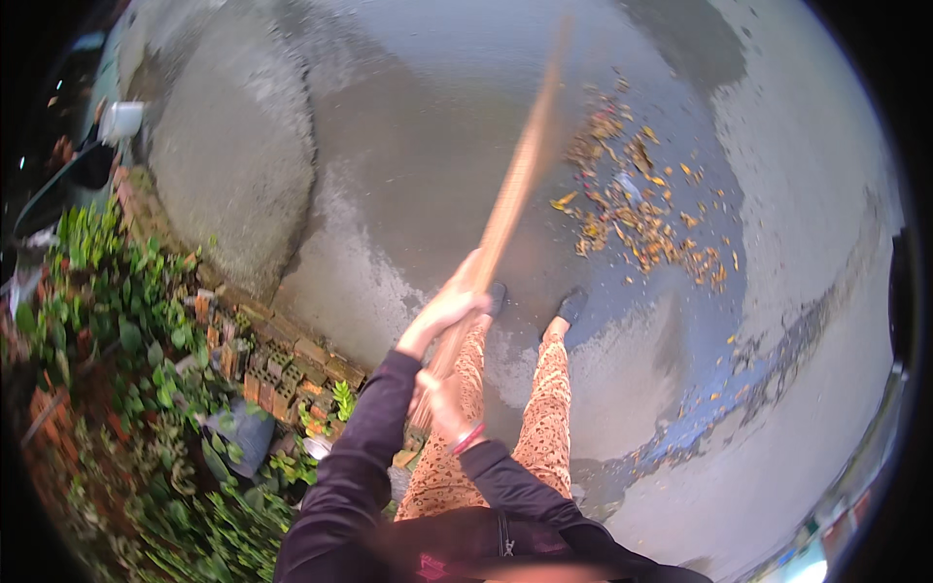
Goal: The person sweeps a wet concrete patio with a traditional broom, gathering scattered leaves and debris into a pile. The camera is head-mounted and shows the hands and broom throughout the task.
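A long tan stick broom, seemingly a bundle of thin sticks, slants up and away from my body, its far tip thin and smeared by motion. My left hand is wrapped around it higher up. Closer to my body, my right hand, with a red band at the wrist, grips the lower end. To the right of the broom, a scattered heap of dry yellow and brown leaves lies on the wet pavement. Whether the broom's tip touches the ground is hard to make out.
On the left, green plants grow behind a low edging of broken bricks. A grey container lies among them. A white bucket-like thing is at the upper left. My feet stand just beyond the hands.
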{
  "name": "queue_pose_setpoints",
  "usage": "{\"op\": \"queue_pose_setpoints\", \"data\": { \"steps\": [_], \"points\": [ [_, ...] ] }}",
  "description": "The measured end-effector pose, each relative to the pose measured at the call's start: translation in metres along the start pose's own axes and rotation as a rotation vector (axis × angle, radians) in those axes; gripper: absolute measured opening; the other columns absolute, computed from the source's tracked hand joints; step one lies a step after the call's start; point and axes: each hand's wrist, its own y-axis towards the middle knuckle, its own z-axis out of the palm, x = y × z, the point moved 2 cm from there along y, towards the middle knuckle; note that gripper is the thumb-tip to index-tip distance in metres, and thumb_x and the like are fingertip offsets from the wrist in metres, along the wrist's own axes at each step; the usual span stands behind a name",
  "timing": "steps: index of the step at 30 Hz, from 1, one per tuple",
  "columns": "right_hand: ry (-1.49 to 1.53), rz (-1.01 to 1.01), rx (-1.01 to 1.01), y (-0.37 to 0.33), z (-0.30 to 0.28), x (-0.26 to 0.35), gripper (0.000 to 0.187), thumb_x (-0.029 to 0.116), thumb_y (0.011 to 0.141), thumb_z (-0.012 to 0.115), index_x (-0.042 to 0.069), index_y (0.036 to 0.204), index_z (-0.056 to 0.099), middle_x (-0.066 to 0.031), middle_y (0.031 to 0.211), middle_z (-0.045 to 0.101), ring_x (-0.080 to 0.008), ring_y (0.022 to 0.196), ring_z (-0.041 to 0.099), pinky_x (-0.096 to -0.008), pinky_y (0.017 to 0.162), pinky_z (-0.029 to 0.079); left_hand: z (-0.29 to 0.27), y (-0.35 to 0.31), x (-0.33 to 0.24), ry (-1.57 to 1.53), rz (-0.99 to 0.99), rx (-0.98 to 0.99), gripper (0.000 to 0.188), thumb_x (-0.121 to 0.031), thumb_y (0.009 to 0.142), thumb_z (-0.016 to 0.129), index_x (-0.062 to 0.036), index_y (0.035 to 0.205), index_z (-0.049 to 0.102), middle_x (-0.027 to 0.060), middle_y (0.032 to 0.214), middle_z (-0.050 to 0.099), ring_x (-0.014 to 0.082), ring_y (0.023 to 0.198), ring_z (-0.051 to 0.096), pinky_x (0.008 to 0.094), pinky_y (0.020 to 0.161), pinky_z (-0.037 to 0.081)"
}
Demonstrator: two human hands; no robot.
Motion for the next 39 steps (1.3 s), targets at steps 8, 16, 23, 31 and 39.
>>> {"op": "queue_pose_setpoints", "data": {
  "steps": [8,16,23,31,39],
  "points": [
    [0.069,0.321,0.360,0.041,-0.081,0.082,0.011,0.010,0.082,0.059,0.009,0.077,0.049,0.0037,0.058,0.047,-0.0083,0.042,0.046,-0.0236,0.036,0.040,0.007,0.048,0.028,-0.203,-0.053,-0.411,0.064,0.001,0.076,0.057,-0.0122,0.132,0.029,0.0074,0.073,0.056,0.0156,0.046,0.053,0.0294,0.039,0.046],
    [0.286,0.141,0.020,-0.057,-0.195,0.122,0.017,0.015,0.084,0.052,0.010,0.069,0.046,-0.0009,0.054,0.045,-0.0120,0.041,0.045,-0.0270,0.038,0.042,0.211,0.079,0.042,0.202,-0.107,-0.149,0.099,-0.003,0.071,0.060,-0.0068,0.151,0.002,0.0102,0.074,0.062,0.0173,0.057,0.059,0.0334,0.058,0.051],
    [-0.247,0.210,0.316,-0.095,-0.130,0.054,0.009,0.007,0.081,0.056,0.002,0.074,0.053,-0.0036,0.054,0.049,-0.0176,0.042,0.053,-0.0321,0.038,0.048,0.122,-0.051,0.034,-0.155,-0.001,-0.382,0.093,0.003,0.068,0.058,-0.0163,0.150,0.017,0.0103,0.086,0.055,0.0154,0.051,0.053,0.0294,0.043,0.046],
    [-0.046,0.673,0.429,-0.014,-0.058,0.059,0.009,0.012,0.083,0.056,0.009,0.077,0.050,0.0037,0.059,0.046,-0.0076,0.047,0.043,-0.0217,0.043,0.040,-0.024,-0.056,0.112,-0.507,-0.159,-0.699,0.053,0.005,0.069,0.058,0.0015,0.116,0.034,0.0084,0.066,0.055,0.0184,0.050,0.056,0.0336,0.046,0.050],
    [0.157,0.218,0.106,-0.033,-0.046,0.061,0.008,0.012,0.083,0.056,0.007,0.084,0.050,0.0003,0.060,0.043,-0.0124,0.047,0.045,-0.0274,0.040,0.041,0.035,0.025,0.022,0.029,-0.192,-0.224,0.109,-0.011,0.067,0.066,-0.0100,0.152,-0.001,0.0149,0.078,0.066,0.0205,0.064,0.064,0.0319,0.065,0.052]
  ]
}}
